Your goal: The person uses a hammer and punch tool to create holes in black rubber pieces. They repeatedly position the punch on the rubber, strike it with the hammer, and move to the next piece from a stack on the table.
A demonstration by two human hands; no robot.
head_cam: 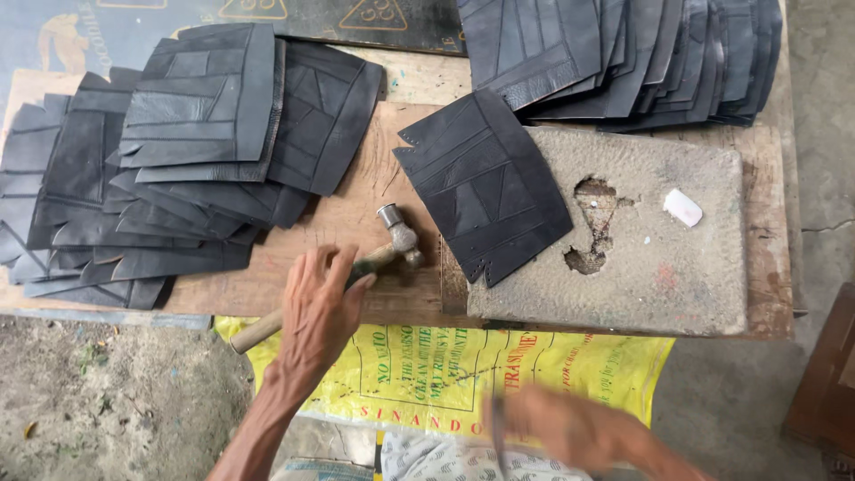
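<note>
From the head view I see my left hand (319, 312) spread flat over the wooden handle of a hammer (343, 283), fingers splayed and draped across it rather than wrapped tight, so I call it touching and not yet clamped. The hammer lies on the wooden board (374, 191), its long axis running diagonally: the handle end pokes out below and to the left of my left hand, and the metal head (399, 233) points up and to the right, just beyond my fingertips. My right hand (570, 426) sits low, well apart from the left, and is blurred; something thin and dark shows beside it, but I cannot tell whether the fingers are closed on it.

Just past the hammer head, a stitched black leather panel (485, 187) lies tilted, half on the board and half on a grey stone slab (641, 267) that has a chipped hollow and a small white chalk-like piece (683, 207) on it. To the left of my left hand is a loose heap of black panels (151, 169); far beyond my right hand is a second fanned stack (623, 53).

As I judge it, one panel is laid up for working, with both stacks waiting; which stack is finished I cannot tell. A yellow printed sack (445, 374) hangs below the board, between my hands.
</note>
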